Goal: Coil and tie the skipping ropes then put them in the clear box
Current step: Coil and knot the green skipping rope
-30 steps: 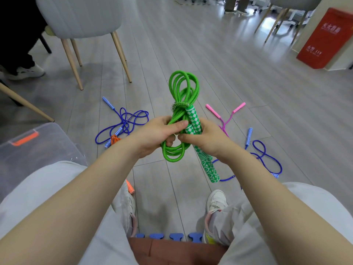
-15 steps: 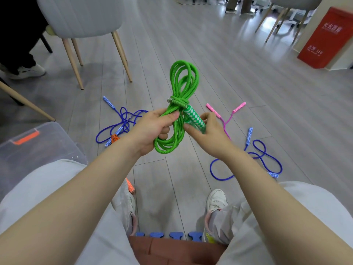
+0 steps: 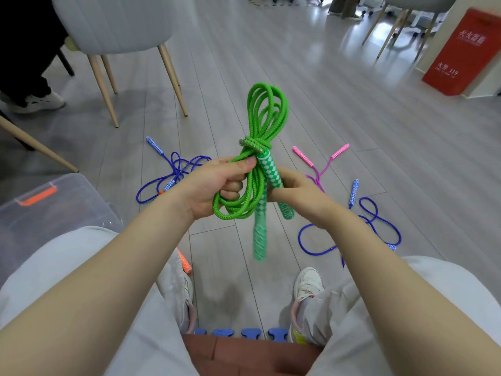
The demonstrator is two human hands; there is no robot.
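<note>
Now, green rope (image 3: 260,158) coil in curled left fingers (image 3: 238,169), handle (image 3: 271,172) seemingly pinched by right fingers (image 3: 287,183).

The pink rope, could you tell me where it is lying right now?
The pink rope lies on the floor just beyond the right hand, beside a blue rope.

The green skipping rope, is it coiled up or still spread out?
Coiled. The green skipping rope is gathered into a bundle of loops, cinched by a wrap near the handle, and held off the floor by the left hand and right hand.

Grey chair (image 3: 113,23) far left; red box (image 3: 466,52) far right.
</note>
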